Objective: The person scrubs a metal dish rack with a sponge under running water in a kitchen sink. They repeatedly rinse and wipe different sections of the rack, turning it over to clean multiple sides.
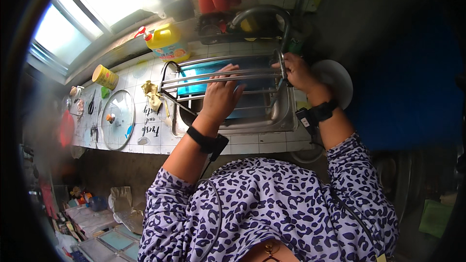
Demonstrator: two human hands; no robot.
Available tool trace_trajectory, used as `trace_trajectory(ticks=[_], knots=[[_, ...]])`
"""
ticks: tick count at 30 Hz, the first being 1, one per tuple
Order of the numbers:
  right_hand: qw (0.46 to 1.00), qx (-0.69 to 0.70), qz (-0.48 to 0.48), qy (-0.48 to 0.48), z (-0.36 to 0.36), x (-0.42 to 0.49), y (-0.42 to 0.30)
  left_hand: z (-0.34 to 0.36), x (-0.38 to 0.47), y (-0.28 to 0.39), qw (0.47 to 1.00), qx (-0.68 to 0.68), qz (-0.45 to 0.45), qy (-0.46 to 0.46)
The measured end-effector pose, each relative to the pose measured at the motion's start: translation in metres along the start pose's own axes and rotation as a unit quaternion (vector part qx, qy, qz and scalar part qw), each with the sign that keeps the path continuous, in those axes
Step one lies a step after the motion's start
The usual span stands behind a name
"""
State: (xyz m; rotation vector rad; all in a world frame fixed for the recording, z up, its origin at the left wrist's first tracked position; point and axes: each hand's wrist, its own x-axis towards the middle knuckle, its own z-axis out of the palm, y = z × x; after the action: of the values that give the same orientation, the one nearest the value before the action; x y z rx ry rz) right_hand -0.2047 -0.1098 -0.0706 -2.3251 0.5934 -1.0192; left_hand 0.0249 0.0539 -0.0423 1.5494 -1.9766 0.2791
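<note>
A metal rack (222, 79) with several rails and dark curved ends stands over the stainless steel sink (291, 122). Behind its front rails shows a shiny blue panel (193, 86). My left hand (222, 94) reaches in at the rack's rails with fingers spread; whether it presses on the rack or the panel cannot be told. My right hand (296, 72) is at the rack's right end, its fingers curled by the dark end frame, the grip partly hidden. A white round bowl or plate (340, 82) lies behind my right wrist.
A curved faucet (260, 9) rises behind the rack. Left of the sink are a yellow pump bottle (169, 43), a yellowish cloth (151, 94), a glass lid (118, 127), a yellow cup (105, 77) and scissors (91, 102). The tiled counter's edge (255, 148) runs before me.
</note>
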Motion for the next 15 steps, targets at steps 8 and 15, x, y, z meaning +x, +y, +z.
trace_trajectory(ticks=[8,15], knots=[[0.983,0.157,0.026,-0.092,-0.012,-0.031,-0.011,0.040,0.029,0.007,0.982,0.102,-0.153,-0.034],[0.995,0.098,-0.004,-0.018,0.002,0.010,0.003,0.046,0.043,-0.004,0.980,0.110,-0.142,-0.087]])
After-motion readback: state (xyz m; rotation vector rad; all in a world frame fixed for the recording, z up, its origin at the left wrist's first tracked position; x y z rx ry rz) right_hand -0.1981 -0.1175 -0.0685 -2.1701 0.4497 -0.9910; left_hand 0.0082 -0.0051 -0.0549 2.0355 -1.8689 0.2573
